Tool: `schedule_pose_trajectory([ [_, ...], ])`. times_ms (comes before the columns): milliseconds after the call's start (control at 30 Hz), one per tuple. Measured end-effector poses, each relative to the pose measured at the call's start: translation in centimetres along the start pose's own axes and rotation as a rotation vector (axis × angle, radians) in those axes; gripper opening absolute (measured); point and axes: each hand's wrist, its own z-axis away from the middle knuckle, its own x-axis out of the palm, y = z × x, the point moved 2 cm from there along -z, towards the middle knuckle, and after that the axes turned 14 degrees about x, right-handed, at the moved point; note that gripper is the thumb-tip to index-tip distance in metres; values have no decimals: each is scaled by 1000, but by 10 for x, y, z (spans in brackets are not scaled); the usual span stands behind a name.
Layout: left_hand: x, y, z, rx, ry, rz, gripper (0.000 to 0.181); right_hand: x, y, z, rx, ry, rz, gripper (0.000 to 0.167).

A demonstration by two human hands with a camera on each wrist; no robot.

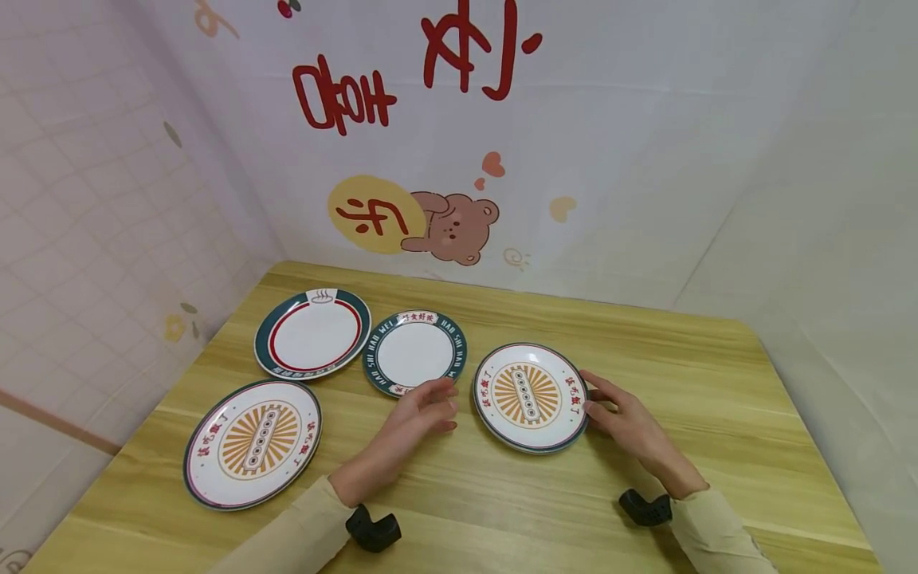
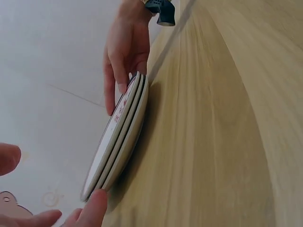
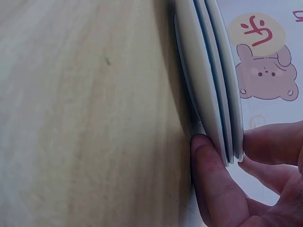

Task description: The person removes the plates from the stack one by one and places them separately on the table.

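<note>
A stack of three plates [image 1: 529, 399] sits on the right half of the table, its top plate white with an orange sunburst. At its right edge my right hand [image 1: 631, 422] pinches the rim; in the right wrist view the thumb [image 3: 274, 144] lies on the top side and a finger [image 3: 215, 177] under the edge. My left hand [image 1: 412, 426] is left of the stack, fingers loosely bent and holding nothing. In the left wrist view its fingertip [image 2: 97, 203] appears close to the stack's near edge [image 2: 118, 142]; whether it touches I cannot tell.
Left of the stack lies a green-rimmed plate [image 1: 416, 353], partly behind my left hand. Farther left are a larger plate with a red ring [image 1: 315, 333] and a sunburst plate [image 1: 254, 442]. A printed cloth wall [image 1: 610, 159] borders the wooden table [image 1: 502, 510].
</note>
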Motion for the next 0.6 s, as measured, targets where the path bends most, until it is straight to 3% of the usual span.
schedule_pose_trajectory([
  [233, 11, -16, -11, -96, -1, 204, 69, -1, 0, -1, 1, 4, 28, 56],
  [400, 15, -21, -16, -130, 17, 256, 68, -2, 2, -2, 15, -7, -6, 55],
  [600, 19, -25, -20, -154, 40, 289, 54, -4, 3, -3, 23, -17, -32, 55],
])
